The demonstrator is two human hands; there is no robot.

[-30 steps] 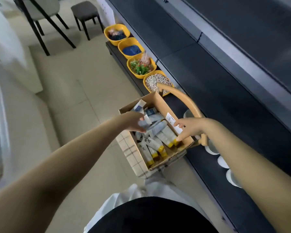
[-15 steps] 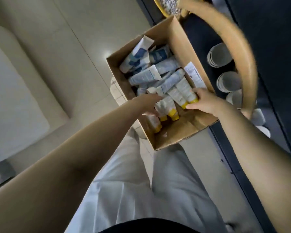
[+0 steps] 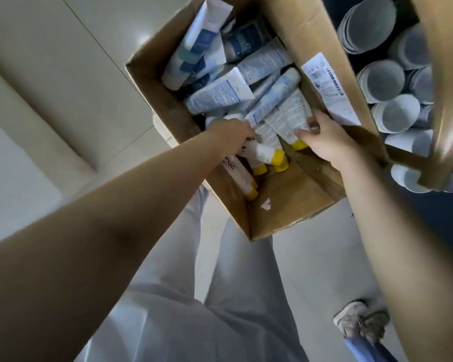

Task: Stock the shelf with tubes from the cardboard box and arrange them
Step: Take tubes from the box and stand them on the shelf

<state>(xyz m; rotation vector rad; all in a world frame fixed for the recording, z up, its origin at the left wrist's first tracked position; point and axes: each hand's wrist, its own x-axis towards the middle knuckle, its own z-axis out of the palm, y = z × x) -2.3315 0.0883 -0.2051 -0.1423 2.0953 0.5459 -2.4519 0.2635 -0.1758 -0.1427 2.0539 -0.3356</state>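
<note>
One cardboard box [image 3: 293, 205] is counted. Two hands: left hand [image 3: 229, 135], right hand [image 3: 324, 142]. Five yellow-capped tubes [image 3: 268, 152] are counted at and just behind the fingers. At least six blue-and-white tubes [image 3: 220, 94] are counted beyond the fingers. One shipping label [image 3: 327, 87]. Roughly eight white round stacks [image 3: 382, 81] are counted right of the right fingers.

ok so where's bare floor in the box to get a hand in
Bare cardboard shows only at the near corner of the cardboard box, between the yellow-capped tubes and the near walls. The far half is piled with overlapping blue-and-white tubes. The left hand and right hand fill the middle.
</note>
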